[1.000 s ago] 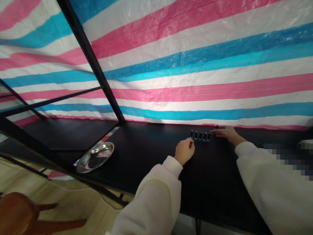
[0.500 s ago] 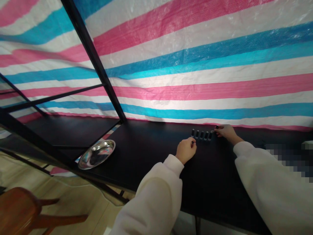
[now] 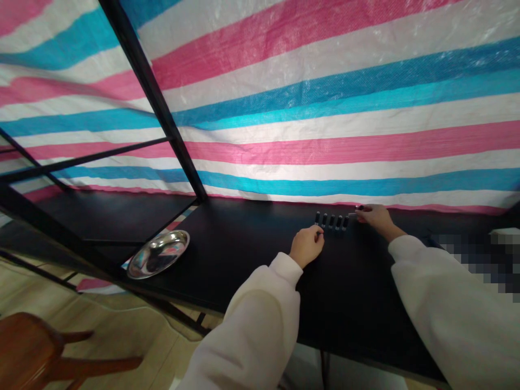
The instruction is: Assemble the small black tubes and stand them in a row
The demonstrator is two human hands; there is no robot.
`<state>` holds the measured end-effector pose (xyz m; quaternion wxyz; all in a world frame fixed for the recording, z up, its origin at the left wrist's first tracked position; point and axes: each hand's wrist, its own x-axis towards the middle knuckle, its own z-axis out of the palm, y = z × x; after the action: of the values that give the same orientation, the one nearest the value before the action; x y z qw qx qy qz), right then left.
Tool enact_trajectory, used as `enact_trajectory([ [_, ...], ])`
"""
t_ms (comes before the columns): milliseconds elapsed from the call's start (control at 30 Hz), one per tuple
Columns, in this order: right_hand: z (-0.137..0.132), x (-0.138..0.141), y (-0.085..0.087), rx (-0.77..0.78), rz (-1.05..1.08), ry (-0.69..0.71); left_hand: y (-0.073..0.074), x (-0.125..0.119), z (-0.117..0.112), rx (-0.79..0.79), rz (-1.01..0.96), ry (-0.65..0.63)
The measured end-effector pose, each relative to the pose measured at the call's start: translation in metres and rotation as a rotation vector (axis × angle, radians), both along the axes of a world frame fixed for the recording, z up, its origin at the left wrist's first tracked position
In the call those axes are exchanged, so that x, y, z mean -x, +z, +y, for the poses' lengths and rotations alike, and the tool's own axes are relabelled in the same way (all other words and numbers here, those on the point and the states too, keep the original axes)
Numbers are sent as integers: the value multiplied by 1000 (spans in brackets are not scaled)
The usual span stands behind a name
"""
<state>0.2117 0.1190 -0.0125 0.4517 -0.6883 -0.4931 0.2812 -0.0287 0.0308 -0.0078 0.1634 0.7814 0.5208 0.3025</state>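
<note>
Several small black sticks with silvery ends stand or lie in a short row on the black tabletop; their exact kind is too small to tell. My left hand is closed just in front of the row's left end, its thumb and fingertips pinched on a small dark object that is mostly hidden. Past the row's right end, my right hand pinches a similar small black stick with a silvery end, partly covered by the fingers.
An oval shiny metal dish sits at the table's left edge, beside a black metal frame post. Striped plastic sheeting hangs behind the table. A wooden stool stands on the floor at lower left.
The view has shifted slightly, so the row and dish appear a little further left. Both hands keep their pinched grips, close to the same places by the row.
</note>
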Motion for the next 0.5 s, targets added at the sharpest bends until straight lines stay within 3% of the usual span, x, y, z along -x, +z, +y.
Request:
enact_trajectory([
  [233, -12, -4, 9, -174, 95, -29, 3, 1, -2, -85, 3, -46],
  [500, -48, 18, 50, -367, 458, 11, 9, -3, -9, -263, -100, -24],
])
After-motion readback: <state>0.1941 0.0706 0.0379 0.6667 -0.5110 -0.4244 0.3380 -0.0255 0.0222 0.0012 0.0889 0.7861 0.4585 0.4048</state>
